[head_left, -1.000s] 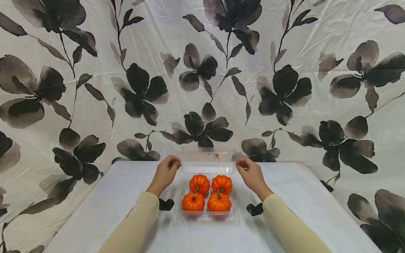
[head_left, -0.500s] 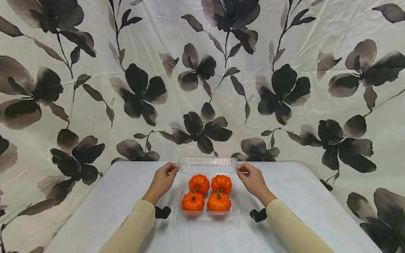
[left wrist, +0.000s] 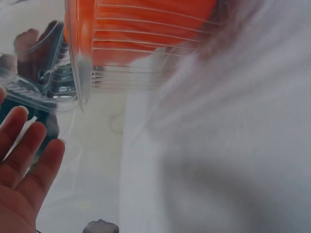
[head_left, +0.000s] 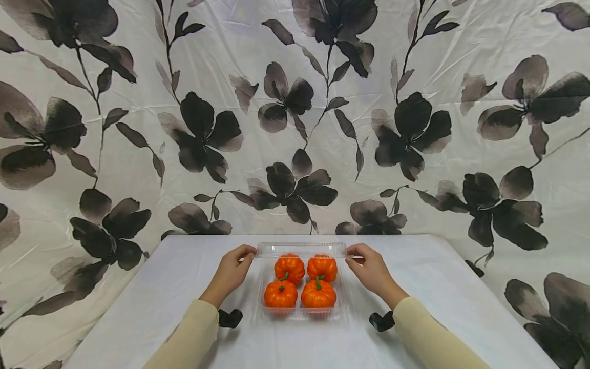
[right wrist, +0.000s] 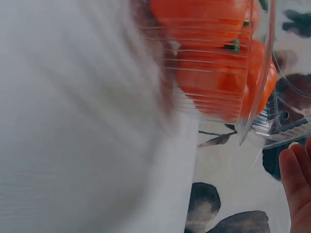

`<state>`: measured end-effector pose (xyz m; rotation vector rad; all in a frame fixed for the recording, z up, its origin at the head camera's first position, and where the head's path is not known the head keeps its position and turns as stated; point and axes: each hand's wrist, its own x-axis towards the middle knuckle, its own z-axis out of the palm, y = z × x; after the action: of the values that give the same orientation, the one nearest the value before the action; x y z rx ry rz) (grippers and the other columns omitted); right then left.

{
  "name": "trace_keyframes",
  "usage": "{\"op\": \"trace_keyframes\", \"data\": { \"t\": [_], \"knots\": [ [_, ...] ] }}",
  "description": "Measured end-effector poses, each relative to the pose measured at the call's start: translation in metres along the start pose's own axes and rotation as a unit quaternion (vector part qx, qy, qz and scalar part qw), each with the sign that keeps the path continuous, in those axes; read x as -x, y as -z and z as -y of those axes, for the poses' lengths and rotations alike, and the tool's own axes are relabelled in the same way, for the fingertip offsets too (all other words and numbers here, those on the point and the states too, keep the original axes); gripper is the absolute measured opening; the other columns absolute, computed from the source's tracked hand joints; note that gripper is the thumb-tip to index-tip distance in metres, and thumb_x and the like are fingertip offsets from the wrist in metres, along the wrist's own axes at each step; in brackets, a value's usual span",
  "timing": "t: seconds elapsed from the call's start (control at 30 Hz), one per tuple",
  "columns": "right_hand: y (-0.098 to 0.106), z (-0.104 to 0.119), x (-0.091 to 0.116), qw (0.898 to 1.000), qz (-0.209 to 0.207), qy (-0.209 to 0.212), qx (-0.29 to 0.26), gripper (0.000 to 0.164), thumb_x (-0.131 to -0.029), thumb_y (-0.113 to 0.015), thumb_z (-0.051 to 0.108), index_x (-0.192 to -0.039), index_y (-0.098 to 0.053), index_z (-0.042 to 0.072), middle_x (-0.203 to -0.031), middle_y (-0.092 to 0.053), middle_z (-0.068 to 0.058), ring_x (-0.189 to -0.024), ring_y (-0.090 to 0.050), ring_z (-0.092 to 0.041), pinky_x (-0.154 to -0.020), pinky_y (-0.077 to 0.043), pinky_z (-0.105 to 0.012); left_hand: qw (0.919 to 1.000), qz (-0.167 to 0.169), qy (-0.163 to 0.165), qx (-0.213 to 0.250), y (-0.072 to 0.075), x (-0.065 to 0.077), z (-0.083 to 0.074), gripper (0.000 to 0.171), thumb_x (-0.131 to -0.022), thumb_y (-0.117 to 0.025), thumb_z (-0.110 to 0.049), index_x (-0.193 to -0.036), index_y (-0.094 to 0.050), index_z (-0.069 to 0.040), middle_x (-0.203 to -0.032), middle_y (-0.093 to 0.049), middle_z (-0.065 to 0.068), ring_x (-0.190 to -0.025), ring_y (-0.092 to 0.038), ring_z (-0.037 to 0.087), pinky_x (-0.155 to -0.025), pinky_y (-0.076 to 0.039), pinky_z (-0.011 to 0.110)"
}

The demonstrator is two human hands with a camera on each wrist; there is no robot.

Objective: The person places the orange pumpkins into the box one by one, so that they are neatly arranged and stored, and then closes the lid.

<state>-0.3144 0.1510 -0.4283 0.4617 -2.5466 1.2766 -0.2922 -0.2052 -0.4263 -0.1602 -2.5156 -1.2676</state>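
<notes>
A clear plastic clamshell box sits on the table with small orange pumpkins in it, two at the back and two in front, such as the front right pumpkin. Its hinged lid is tilted forward at the back, overlapping the tops of the rear pumpkins in the head view. My left hand pinches the lid's left corner between thumb and fingers. At the right corner, my right hand holds it likewise. Both wrist views show the ribbed box wall, with the lid angled above the fingers.
The box stands on a white-covered table. Behind it hangs a white cloth with dark flowers. Black wrist-worn devices, one below the left hand and one below the right, flank the box.
The lid has swung from leaning upright against the backdrop forward and down toward the pumpkins. Both hands have taken hold of its corners and moved slightly lower and toward me.
</notes>
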Motion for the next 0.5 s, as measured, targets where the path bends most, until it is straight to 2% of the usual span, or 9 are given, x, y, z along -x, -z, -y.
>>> {"op": "trace_keyframes", "data": {
  "t": [0.23, 0.43, 0.5],
  "knots": [
    [0.002, -0.004, 0.009, 1.0, 0.01, 0.026, 0.003, 0.018, -0.09, -0.061, 0.005, -0.107, -0.065, 0.012, -0.111, -0.065, -0.004, -0.108, -0.063, -0.023, -0.093, -0.054, -0.041, 0.9998, 0.017, -0.003, -0.006, 0.001, 0.005, 0.007, 0.018, -0.098, -0.053, -0.017, -0.108, -0.068, -0.013, -0.111, -0.069, 0.006, -0.111, -0.062, 0.026, -0.095, -0.053, 0.045],
    [0.003, -0.006, 0.015, 1.0, 0.02, -0.001, -0.015, 0.016, -0.095, -0.056, 0.009, -0.106, -0.066, 0.015, -0.111, -0.065, -0.002, -0.105, -0.061, -0.02, -0.094, -0.054, -0.039, 0.9991, 0.038, 0.01, -0.014, 0.003, 0.011, 0.008, 0.019, -0.099, -0.052, -0.021, -0.109, -0.067, -0.016, -0.118, -0.067, 0.006, -0.115, -0.06, 0.026, -0.099, -0.05, 0.048],
    [0.003, -0.006, 0.017, 0.999, 0.025, -0.015, -0.026, 0.016, -0.096, -0.054, 0.011, -0.105, -0.066, 0.017, -0.112, -0.064, -0.001, -0.104, -0.06, -0.019, -0.094, -0.054, -0.038, 0.999, 0.041, 0.012, -0.016, 0.004, 0.014, 0.008, 0.02, -0.1, -0.05, -0.023, -0.109, -0.068, -0.017, -0.118, -0.067, 0.008, -0.11, -0.061, 0.026, -0.097, -0.05, 0.049]
  ]
}}
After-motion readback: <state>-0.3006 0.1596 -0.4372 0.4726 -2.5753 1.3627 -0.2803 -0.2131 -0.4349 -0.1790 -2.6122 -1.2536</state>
